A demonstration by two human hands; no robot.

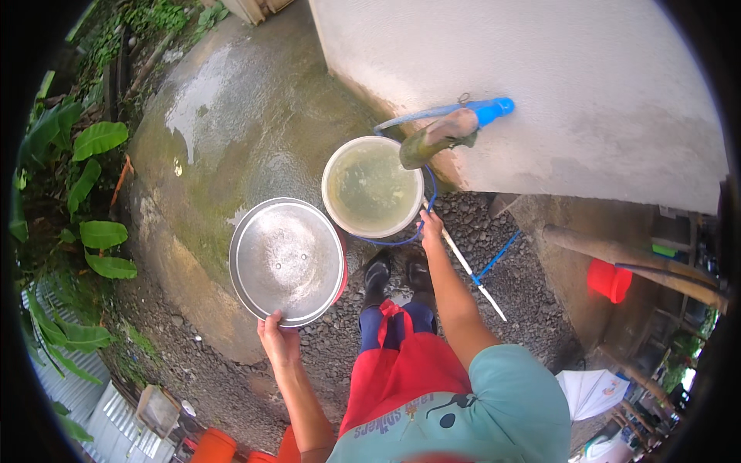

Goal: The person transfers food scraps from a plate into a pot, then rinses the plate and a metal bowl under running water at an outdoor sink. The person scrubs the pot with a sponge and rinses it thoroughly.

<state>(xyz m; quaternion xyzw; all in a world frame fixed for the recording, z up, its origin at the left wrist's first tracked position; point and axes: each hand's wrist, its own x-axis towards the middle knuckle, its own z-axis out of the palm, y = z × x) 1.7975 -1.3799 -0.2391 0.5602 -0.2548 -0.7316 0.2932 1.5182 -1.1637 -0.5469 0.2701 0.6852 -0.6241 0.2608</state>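
My left hand (279,339) grips the near rim of a wide, round metal lid (289,258), wet, with two rivets near its middle. Part of a red container (343,278) shows beneath the lid's right edge. To the right stands a pale bucket (332,212) holding cloudy water (370,185). My right hand (431,227) is closed at the bucket's near right side, on a thin blue handle (400,243) that curves round the rim. A white pole (463,264) passes close by that hand; whether I touch it is unclear.
A blue pipe (494,109) leaves the white wall (556,100), beside a mossy post (436,140) over the bucket. Wet concrete (255,100) lies ahead, gravel (494,224) around my boots (377,272). Banana-like leaves (100,231) grow left; a red bucket (610,280) is right.
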